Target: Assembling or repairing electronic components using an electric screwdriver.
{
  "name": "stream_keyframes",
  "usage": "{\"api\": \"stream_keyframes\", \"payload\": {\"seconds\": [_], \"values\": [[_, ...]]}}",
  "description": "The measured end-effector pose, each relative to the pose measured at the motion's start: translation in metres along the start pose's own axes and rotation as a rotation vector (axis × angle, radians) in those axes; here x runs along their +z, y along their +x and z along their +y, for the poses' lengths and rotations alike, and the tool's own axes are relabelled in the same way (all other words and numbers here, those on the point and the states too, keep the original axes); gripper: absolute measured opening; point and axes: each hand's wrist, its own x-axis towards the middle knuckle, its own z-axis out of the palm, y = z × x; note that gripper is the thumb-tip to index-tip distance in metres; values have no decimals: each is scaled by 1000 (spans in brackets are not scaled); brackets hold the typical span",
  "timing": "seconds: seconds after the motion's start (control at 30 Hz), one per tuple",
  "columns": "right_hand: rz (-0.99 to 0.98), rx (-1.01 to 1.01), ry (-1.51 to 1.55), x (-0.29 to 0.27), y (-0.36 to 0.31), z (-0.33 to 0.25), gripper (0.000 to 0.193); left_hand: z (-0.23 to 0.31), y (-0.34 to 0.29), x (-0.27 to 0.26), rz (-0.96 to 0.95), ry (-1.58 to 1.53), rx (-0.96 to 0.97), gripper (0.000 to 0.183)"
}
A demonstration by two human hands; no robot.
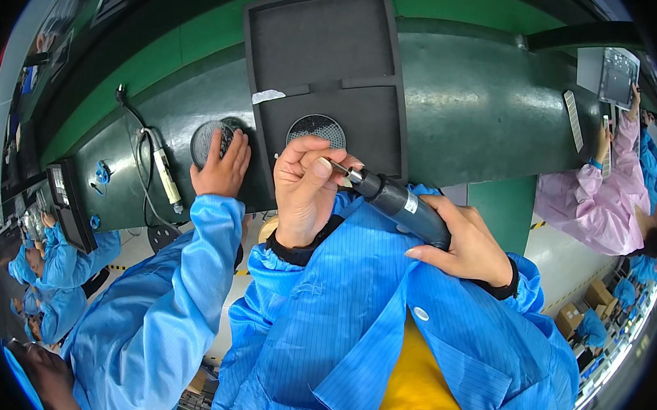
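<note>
Workbench (473, 101), green, glossy, running across the view, with a yellow-and-black floor marking (538, 226) beyond its near edge. Tray (321, 33), black, shallow, two compartments, lying on the bench; a white scrap (268, 96) at its left side. Round dish (317, 125), filled with small dark pieces, in the nearer compartment. Handheld driver (411, 215), black, cylindrical, with a white label, held slantwise before the wearer's chest, its tip toward the tray. Right hand (472, 242), wrapped around the rear of the driver. Left hand (305, 192), thumb and fingertips pinched narrowly on the slim metal bit (334, 163); whether a small part also sits there cannot be told. Second round dish (201, 141), left of the tray, under a co-worker's hand (223, 169). Corded tool (167, 177), pale-bodied, lying farther left. Person in pink (591, 200), at the bench, far right.
</note>
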Motion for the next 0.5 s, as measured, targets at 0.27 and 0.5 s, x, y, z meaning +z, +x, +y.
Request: {"api": "stream_keyframes", "payload": {"seconds": [0.27,0.5], "values": [[-11,29,43,0,0,1,61,0,0,2,-10,116,37,26],[-7,68,60,-1,2,0,58,-1,-2,8,62,212,61,27]]}}
